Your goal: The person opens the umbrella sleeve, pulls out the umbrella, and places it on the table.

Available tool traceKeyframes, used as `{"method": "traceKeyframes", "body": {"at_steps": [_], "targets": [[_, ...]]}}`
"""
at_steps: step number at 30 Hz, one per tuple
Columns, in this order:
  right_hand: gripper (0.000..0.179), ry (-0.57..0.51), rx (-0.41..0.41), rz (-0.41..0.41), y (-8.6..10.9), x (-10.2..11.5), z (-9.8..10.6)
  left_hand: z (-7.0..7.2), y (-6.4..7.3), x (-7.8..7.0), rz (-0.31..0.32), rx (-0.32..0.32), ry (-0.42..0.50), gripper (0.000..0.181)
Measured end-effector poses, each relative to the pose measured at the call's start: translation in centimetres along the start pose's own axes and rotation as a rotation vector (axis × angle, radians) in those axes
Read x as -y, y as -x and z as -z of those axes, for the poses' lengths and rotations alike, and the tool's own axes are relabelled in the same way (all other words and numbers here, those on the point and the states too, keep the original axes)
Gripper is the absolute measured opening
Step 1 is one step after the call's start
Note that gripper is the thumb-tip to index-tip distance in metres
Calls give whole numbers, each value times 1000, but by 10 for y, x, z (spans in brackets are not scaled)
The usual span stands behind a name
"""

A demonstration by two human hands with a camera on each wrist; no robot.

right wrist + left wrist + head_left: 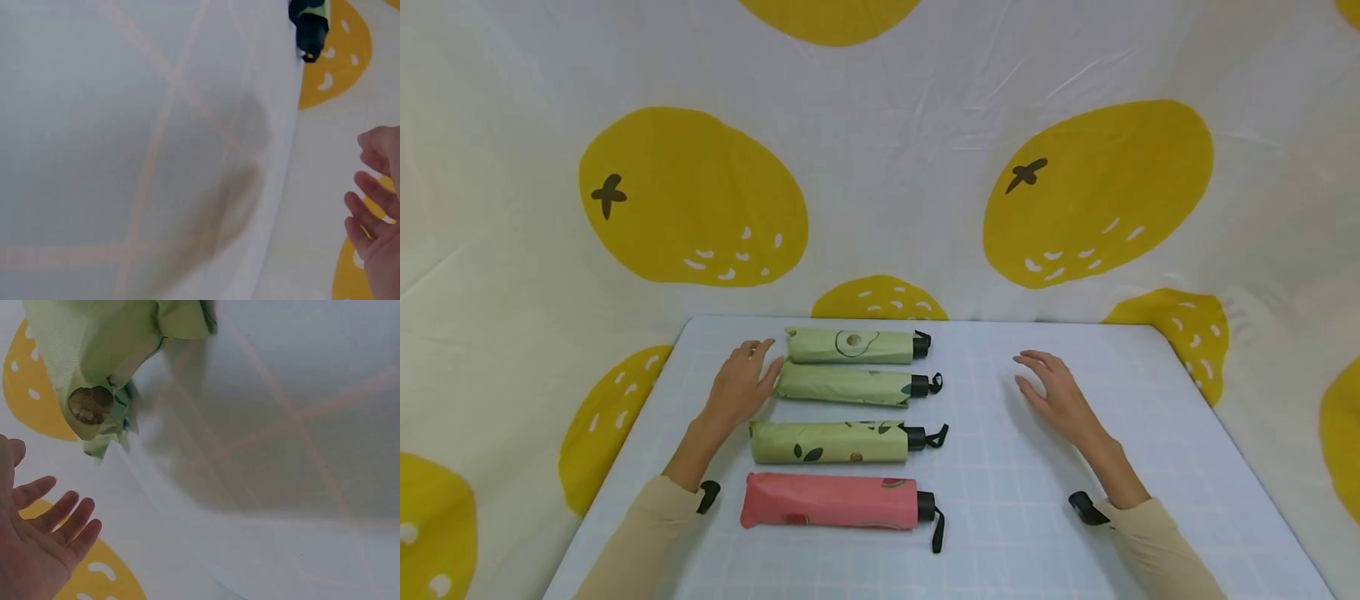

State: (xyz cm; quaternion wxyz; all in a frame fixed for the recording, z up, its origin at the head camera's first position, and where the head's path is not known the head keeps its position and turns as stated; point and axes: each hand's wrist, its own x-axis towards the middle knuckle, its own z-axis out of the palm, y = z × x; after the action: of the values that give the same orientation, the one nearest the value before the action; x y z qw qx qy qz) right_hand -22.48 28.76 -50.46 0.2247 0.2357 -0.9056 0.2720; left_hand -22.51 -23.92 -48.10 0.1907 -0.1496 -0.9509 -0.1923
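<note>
The left hand (739, 390), at frame centre-left, is near 3 long green folded umbrellas (844, 386); the right hand (1054, 400) is at centre-right; all fingers are released.

Room between umbrellas (831, 444) and right hand (1060, 402)

Left arm (638, 533) stretched forward, left fingers (77, 516) loosely bent, right arm (1165, 546) angled inward, right fingers (362, 209) relaxed
</note>
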Motion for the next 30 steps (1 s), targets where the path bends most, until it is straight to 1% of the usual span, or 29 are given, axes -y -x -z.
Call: {"method": "traceKeyframes", "body": {"at_steps": [2, 5, 8, 14, 16, 24, 27, 30], "targets": [[34, -9, 6, -2, -4, 2, -3, 0, -4, -4, -13, 3, 5, 43], [34, -25, 15, -13, -9, 6, -8, 0, -11, -9, -6, 21, 21, 43], [34, -40, 18, -19, -13, 10, -13, -1, -19, -13, 5, 54, 39, 44], [35, -49, 26, -23, -21, 16, -22, -7, -31, -19, 13, 118, 47, 46], [35, -54, 35, -26, -25, 18, -25, -9, -35, -22, 13, 130, 51, 47], [37, -79, 110, -93, -40, 29, -34, -19, -45, -32, -42, 127, 67, 48], [38, -94, 127, -102, -45, 34, -39, -21, -49, -37, -38, 143, 95, 48], [38, -104, 146, -107, -50, 37, -43, -25, -54, -40, -20, 174, 128, 49]]}}
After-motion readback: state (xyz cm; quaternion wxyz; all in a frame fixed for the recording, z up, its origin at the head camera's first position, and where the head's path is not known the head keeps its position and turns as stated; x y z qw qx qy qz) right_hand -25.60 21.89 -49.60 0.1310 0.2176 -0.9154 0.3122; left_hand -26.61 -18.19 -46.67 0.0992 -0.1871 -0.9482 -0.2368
